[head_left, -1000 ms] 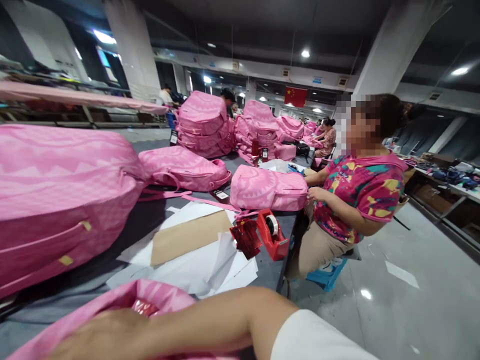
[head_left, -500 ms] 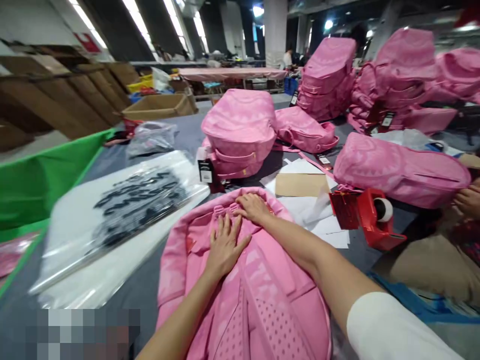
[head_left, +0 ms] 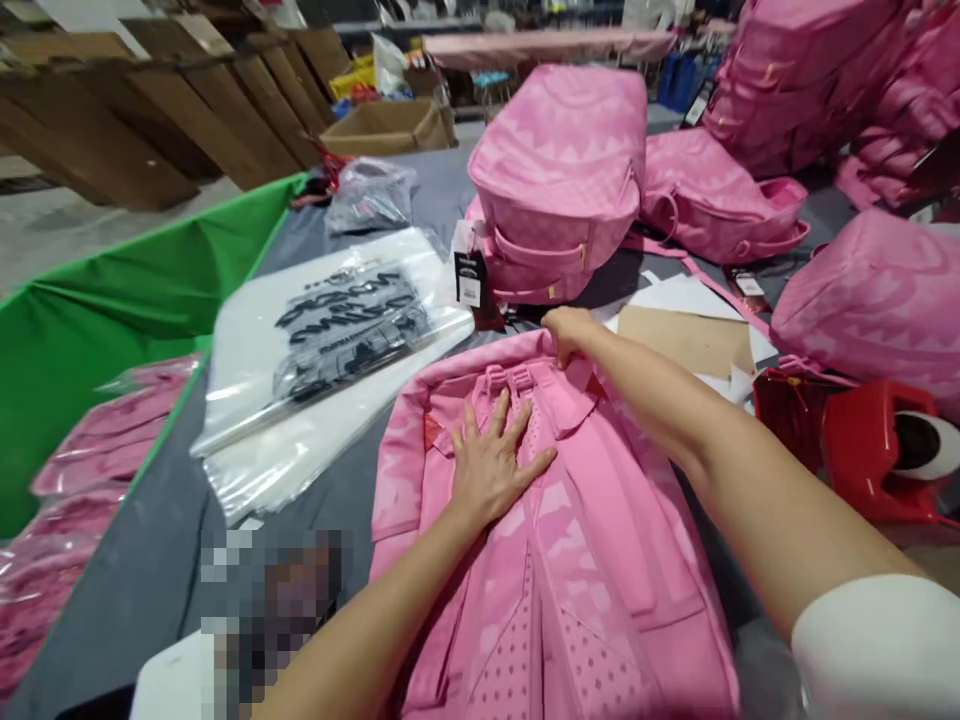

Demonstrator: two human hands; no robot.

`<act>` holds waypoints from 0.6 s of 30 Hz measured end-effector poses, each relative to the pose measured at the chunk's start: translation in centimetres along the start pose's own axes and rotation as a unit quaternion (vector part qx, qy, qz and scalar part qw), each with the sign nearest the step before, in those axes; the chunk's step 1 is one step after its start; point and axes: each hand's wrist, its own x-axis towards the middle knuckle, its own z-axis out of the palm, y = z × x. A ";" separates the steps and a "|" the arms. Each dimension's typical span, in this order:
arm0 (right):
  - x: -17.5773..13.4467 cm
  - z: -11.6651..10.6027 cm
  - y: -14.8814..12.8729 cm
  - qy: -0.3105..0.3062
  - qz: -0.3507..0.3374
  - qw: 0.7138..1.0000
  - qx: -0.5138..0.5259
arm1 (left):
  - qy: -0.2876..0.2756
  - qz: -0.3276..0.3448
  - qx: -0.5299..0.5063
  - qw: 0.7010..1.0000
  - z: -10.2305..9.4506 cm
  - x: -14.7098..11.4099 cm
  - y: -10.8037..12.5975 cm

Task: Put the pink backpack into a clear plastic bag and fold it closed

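A pink backpack (head_left: 615,520) lies on the dark table with its strap side up, its perforated shoulder straps running toward me. My left hand (head_left: 491,460) rests flat on the upper back panel, fingers spread, just below the strap buckles. At the backpack's far top edge, my right hand (head_left: 568,335) is closed over the rim with its fingers curled; some fingertips are hidden. Beyond it stands a stuffed pink backpack (head_left: 559,170) with a black-and-white hang tag (head_left: 469,280).
Clear printed plastic bags (head_left: 255,340) lie to the left, beside a green fabric-sided bin (head_left: 150,260) holding bagged pink goods. Brown cardboard (head_left: 686,340) and white paper lie at right, near a red tape dispenser (head_left: 862,450). More pink backpacks (head_left: 802,80) are stacked behind.
My right hand has moved from the buckle area to the backpack's top edge and closed there. My left hand stays flat on the panel. The view has tilted down and turned left.
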 end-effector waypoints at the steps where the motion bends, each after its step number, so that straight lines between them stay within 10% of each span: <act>1: 0.4 -0.2 -0.1 -0.013 0.004 1.000 -0.006 | 0.008 -0.003 0.002 1.000 -0.1 0.2 -0.1; 12: -2.0 -3.4 -14.0 0.045 -0.222 0.974 -0.011 | 0.100 0.012 -0.026 0.995 0.9 -0.3 0.4; 18: 2.6 -2.2 -18.1 0.040 -0.206 0.978 -0.012 | 0.160 0.097 -0.051 0.981 1.8 -0.6 -0.8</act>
